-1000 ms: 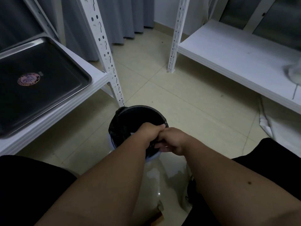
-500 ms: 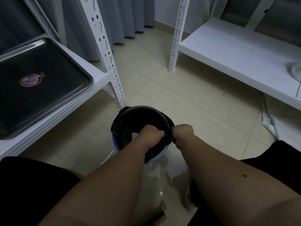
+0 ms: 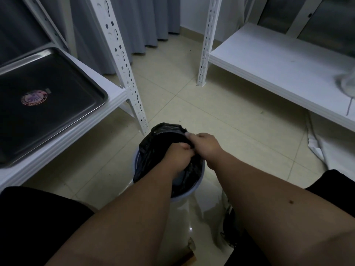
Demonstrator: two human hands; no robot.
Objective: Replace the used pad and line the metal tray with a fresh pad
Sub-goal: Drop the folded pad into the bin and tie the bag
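Tray [image 3: 46, 96]: bare, on shelf left of bin [image 3: 189, 192]; unmoved. Left hand [image 3: 177, 156]: fist clutching bag [image 3: 153, 148] in bin. Right hand [image 3: 204, 144]: pinching bag rim, now lifted off bin's far edge. Pad: unseen.

White shelf [image 3: 115, 93] bearing metal tray [image 3: 57, 89], tiled floor [image 3: 192, 104] under bin [image 3: 192, 191]

The left hand [image 3: 177, 156] hides its fingers inside the black bag [image 3: 153, 148].
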